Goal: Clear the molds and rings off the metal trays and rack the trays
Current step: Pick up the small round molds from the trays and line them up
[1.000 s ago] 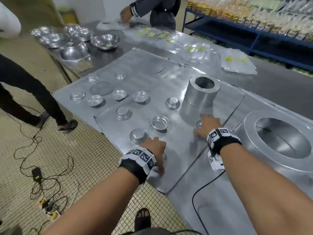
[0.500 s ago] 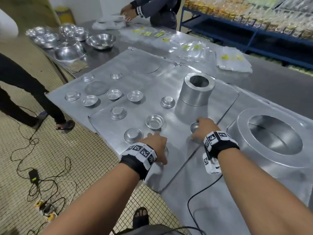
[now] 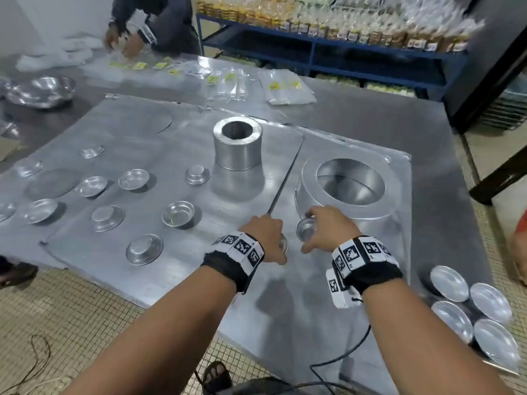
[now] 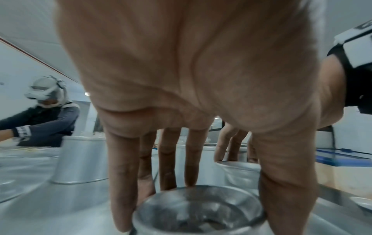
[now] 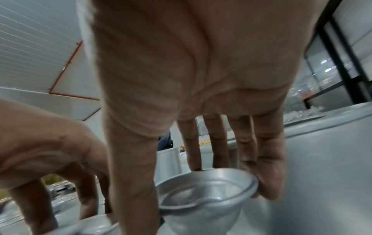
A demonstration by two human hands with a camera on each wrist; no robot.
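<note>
Flat metal trays cover the table, with several small round molds scattered on the left ones. My left hand grips one small metal mold by its rim, fingers and thumb around it, above the seam between two trays. My right hand pinches a second small mold between thumb and fingers, lifted and tilted. The two hands are close together. A tall ring stands on the middle tray, and a wide ring pan lies just beyond my right hand.
Shallow metal dishes are grouped at the table's near right edge. Plastic bags and a steel bowl lie at the back, where another person works. Blue shelving stands behind. Cables run on the tiled floor at the left.
Both hands lifted their molds off the tray and moved toward each other, near the wide ring pan. My view swung to the right, bringing the dishes at the right edge into sight.
</note>
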